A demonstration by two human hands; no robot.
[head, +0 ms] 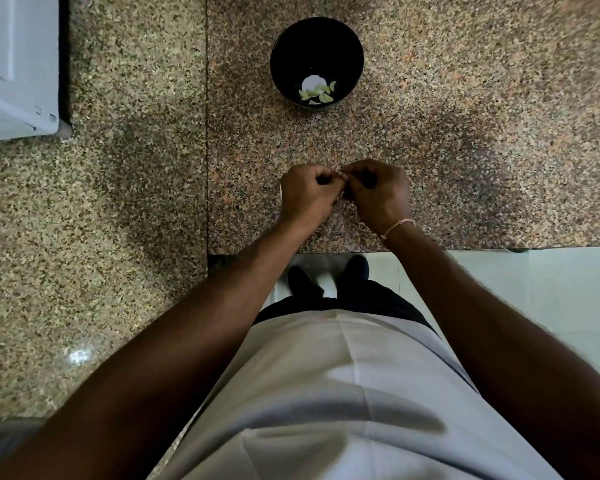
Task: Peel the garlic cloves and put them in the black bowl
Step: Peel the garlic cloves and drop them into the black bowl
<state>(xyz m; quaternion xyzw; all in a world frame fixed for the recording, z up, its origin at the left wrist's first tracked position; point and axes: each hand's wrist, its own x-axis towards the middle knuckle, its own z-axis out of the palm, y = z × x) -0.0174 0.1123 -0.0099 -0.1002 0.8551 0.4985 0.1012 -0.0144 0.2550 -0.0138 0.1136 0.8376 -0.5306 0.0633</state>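
Hands are meeting over the speckled granite counter (pixel 465 140), pretty much knuckle to knuckle near its front edge. Left hand (pixel 307 195) is curling its fingers in tight, and right hand (pixel 378 192) is doing the same, with both sets of fingertips coming together at one spot between them. Something tiny and pale is peeking out right there, which I'm taking to be a garlic clove (pixel 342 175), but it's mostly hiding behind the fingers, so I can't tell how much skin is on it. Both hands are pinching it narrow and close, not gripping wide.

Black bowl (pixel 283 53) is sitting farther back on the counter, well apart from the hands and roughly straight ahead of them. Peeled cloves (pixel 321 93) are lying in a small heap at the bottom of it, pale yellowish, bunched toward the near side, with a round white patch showing just behind them. Can't tell whether that patch is glare or part of the bowl.

Right wrist is wearing a thin pinkish thread bracelet (pixel 397 226). Person is standing right up against the counter in a light grey shirt (pixel 326 393), dark shoes (pixel 355 268) poking out below on a pale tiled floor (pixel 551 289). Over on the left edge, a white appliance (pixel 18 71) is sitting on the counter, only a corner of it showing.
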